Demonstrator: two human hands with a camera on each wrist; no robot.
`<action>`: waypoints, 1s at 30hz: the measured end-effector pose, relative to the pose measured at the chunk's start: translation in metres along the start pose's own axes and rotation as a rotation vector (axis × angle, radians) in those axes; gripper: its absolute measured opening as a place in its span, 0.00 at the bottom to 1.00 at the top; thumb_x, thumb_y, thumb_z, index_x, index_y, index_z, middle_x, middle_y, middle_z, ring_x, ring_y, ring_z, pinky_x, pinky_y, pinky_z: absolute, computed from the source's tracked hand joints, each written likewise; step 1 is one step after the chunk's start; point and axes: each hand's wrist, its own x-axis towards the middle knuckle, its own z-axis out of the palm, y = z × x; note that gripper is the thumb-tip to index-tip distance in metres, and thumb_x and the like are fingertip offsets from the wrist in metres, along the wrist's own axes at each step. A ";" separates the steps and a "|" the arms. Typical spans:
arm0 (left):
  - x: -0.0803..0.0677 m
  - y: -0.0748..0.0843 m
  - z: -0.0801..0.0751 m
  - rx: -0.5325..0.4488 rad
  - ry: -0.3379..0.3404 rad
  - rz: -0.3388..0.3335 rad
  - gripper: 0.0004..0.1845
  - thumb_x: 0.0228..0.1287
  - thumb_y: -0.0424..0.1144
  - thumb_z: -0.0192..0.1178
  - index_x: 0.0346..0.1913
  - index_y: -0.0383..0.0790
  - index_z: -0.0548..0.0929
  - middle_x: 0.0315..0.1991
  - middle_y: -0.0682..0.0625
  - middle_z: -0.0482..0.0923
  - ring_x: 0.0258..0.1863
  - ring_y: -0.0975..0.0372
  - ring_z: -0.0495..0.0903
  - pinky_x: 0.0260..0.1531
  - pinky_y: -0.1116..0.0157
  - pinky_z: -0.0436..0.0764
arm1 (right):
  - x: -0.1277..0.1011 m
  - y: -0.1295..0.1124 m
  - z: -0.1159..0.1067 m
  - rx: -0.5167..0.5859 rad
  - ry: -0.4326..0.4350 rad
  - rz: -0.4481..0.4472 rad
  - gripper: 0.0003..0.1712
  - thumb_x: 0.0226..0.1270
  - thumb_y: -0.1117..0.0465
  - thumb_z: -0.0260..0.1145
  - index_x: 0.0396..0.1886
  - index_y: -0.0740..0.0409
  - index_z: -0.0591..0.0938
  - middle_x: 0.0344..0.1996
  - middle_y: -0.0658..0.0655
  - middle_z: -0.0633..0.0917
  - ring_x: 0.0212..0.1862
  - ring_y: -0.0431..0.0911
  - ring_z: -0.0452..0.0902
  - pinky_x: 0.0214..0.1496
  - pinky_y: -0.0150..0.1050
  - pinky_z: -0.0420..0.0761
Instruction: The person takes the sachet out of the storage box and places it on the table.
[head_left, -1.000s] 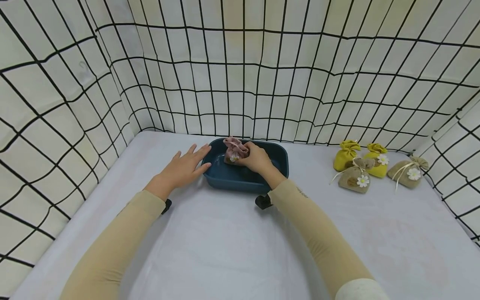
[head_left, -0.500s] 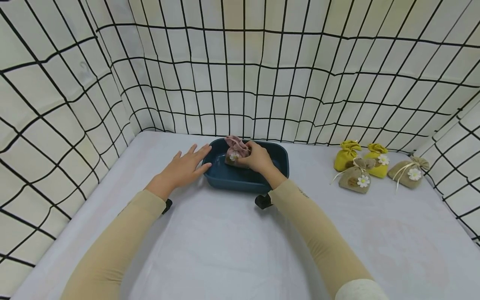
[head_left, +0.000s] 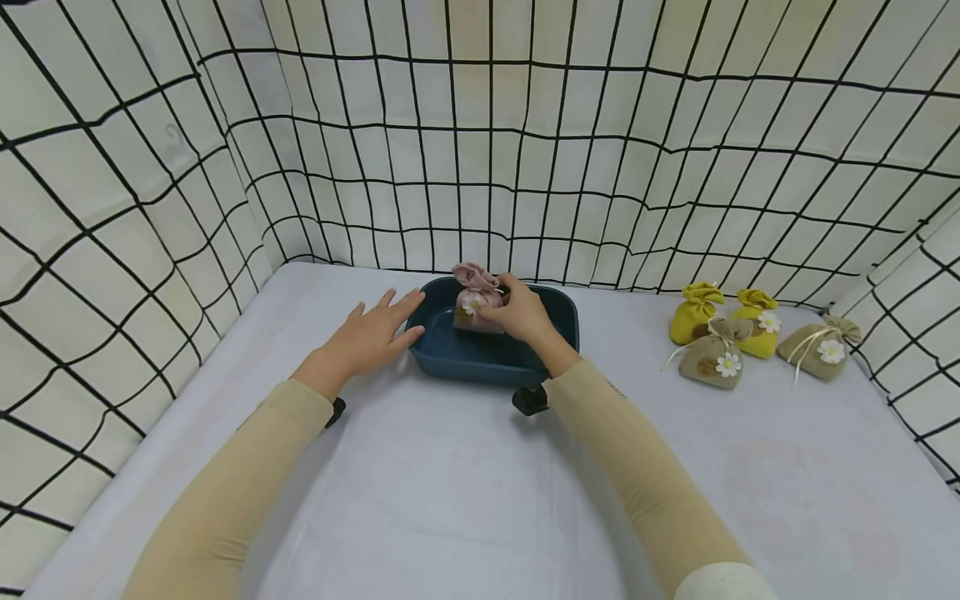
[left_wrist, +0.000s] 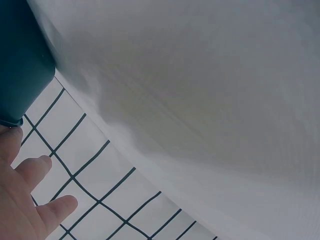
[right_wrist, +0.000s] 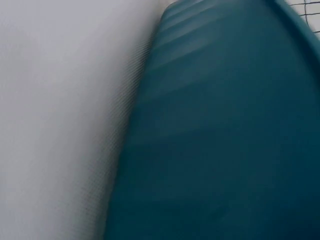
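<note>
So my right hand [head_left: 521, 315] has its fingers curled around a little pink pouch [head_left: 472, 300], pinching it near the cinched neck, and it's hovering just over the inside of the blue tray [head_left: 480, 360], toward the far left corner. My left hand [head_left: 367, 337] is flat and relaxed, fingers straight, resting against the tray's left wall with the fingertips touching the rim. It's holding nothing.

What I figure could go sideways: I've only got the pouch by its top, so if my fingers slip on the fabric it flops down crooked or catches the far rim and tips outside. The tray also looks light, and my left hand is only leaning on it, so a bump from my right wrist could slide it across the white table cover [head_left: 450, 500].

Well off to the right of my right hand sit two yellow pouches [head_left: 693, 310] and two tan pouches [head_left: 708, 360] with daisy decorations, bunched close together.

Labels or writing? There's a tiny dark mark on my right sleeve [head_left: 615, 388] but it's too small to read. Nothing else has lettering I can see.
</note>
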 end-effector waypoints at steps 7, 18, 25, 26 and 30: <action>0.001 0.000 0.001 0.004 0.005 0.003 0.37 0.83 0.54 0.45 0.84 0.42 0.49 0.83 0.44 0.47 0.81 0.43 0.42 0.71 0.31 0.44 | -0.005 -0.007 -0.008 0.036 -0.017 -0.037 0.32 0.70 0.56 0.72 0.69 0.58 0.73 0.49 0.64 0.84 0.43 0.54 0.81 0.42 0.46 0.82; -0.001 0.001 -0.002 0.002 0.008 0.001 0.37 0.83 0.55 0.44 0.84 0.43 0.49 0.83 0.45 0.46 0.81 0.44 0.42 0.71 0.31 0.44 | -0.022 -0.024 -0.023 0.079 -0.081 -0.072 0.34 0.70 0.56 0.71 0.72 0.57 0.71 0.47 0.61 0.85 0.43 0.51 0.81 0.41 0.43 0.81; 0.001 -0.001 -0.003 0.001 0.006 0.007 0.37 0.83 0.55 0.44 0.84 0.42 0.49 0.83 0.44 0.46 0.81 0.43 0.42 0.71 0.30 0.44 | -0.035 -0.034 -0.036 0.110 -0.097 -0.116 0.31 0.69 0.57 0.72 0.69 0.57 0.72 0.44 0.60 0.85 0.40 0.50 0.79 0.39 0.41 0.79; 0.001 -0.001 -0.002 0.001 0.003 0.008 0.37 0.83 0.55 0.44 0.84 0.42 0.49 0.83 0.44 0.46 0.81 0.43 0.42 0.71 0.30 0.44 | -0.037 -0.034 -0.037 0.112 -0.098 -0.120 0.31 0.69 0.58 0.72 0.69 0.57 0.72 0.43 0.60 0.85 0.40 0.50 0.79 0.39 0.41 0.79; 0.004 -0.001 0.001 0.004 -0.002 0.009 0.37 0.83 0.55 0.45 0.84 0.42 0.49 0.83 0.44 0.46 0.81 0.43 0.42 0.71 0.30 0.44 | -0.045 -0.034 -0.038 0.104 -0.104 -0.123 0.32 0.69 0.58 0.72 0.69 0.57 0.72 0.45 0.60 0.85 0.42 0.50 0.79 0.40 0.41 0.80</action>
